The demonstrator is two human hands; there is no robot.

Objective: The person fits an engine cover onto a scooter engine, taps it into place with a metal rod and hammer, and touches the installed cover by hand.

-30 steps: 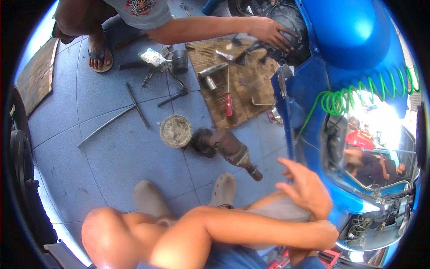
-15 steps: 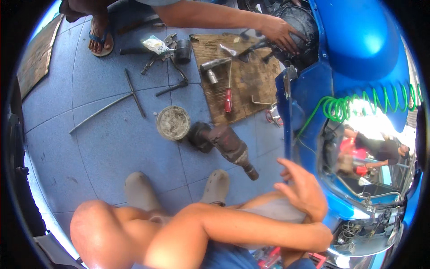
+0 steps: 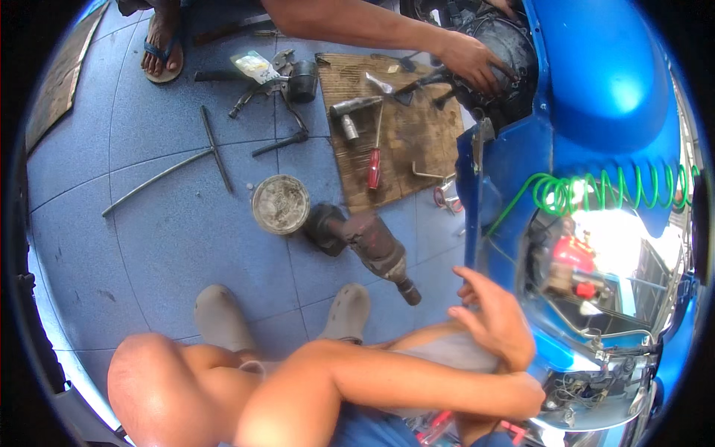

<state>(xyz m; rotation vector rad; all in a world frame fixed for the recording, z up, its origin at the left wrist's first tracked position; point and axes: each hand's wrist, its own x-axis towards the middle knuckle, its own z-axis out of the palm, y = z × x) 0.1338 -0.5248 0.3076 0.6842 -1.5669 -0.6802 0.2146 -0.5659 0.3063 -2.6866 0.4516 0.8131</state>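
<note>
While a co-worker's hand (image 3: pixel 477 63) rests on the dark round casing (image 3: pixel 512 43) at the far right, the step in hand looks like standing by; doing it well would mean leaving that hand room and minding the edge of the blue panel (image 3: pixel 521 145). Should the power wrench (image 3: pixel 376 244) be wanted, it is best lifted by its handle, nose pointed away from both people. It lies on the tiled floor (image 3: pixel 186 253) near the middle, left of the right hand (image 3: pixel 495 316) and apart from it. That hand's grip is empty and fairly wide, thumb clear of the loosely curved fingers. The left hand (image 3: pixel 525 395), near right, appears to lie against the right forearm; its fingers are hidden, so I cannot tell how wide its grip is or what it holds.
</note>
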